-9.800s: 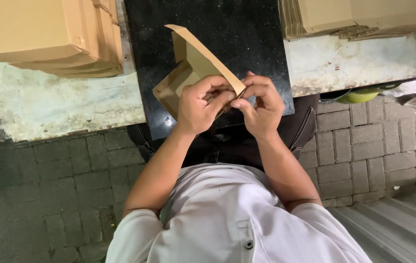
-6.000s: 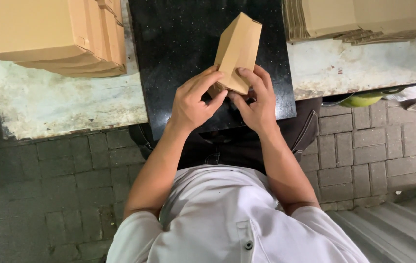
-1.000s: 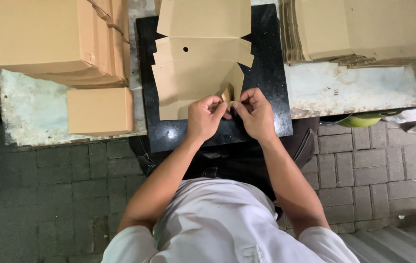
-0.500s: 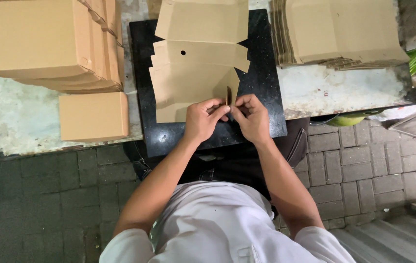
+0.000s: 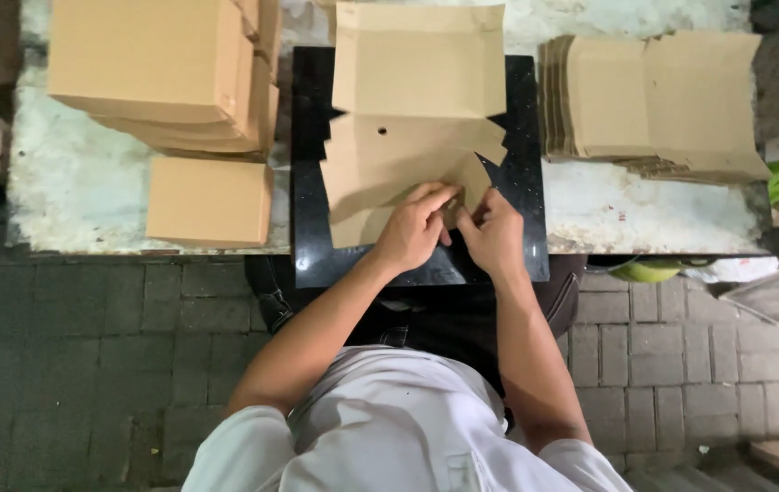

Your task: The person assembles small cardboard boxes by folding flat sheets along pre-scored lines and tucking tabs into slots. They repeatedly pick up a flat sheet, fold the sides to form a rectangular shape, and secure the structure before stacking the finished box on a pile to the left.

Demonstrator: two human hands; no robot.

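A flat brown cardboard box blank (image 5: 412, 109) with a small round hole lies spread on a black board (image 5: 310, 173). My left hand (image 5: 412, 228) and my right hand (image 5: 495, 235) both pinch a small flap at the blank's near right corner. The fingertips of the two hands meet over that folded flap. The rest of the blank stretches away from me, flat and unfolded.
Finished brown boxes (image 5: 148, 64) are stacked at the left on a worn white table (image 5: 70, 191), with one single box (image 5: 210, 200) in front of them. A pile of flat blanks (image 5: 654, 100) sits at the right. Grey paving bricks (image 5: 88, 364) lie below.
The camera view shifted a little. Both hands stay on the near corner flap, pressing it slightly further down toward the board.
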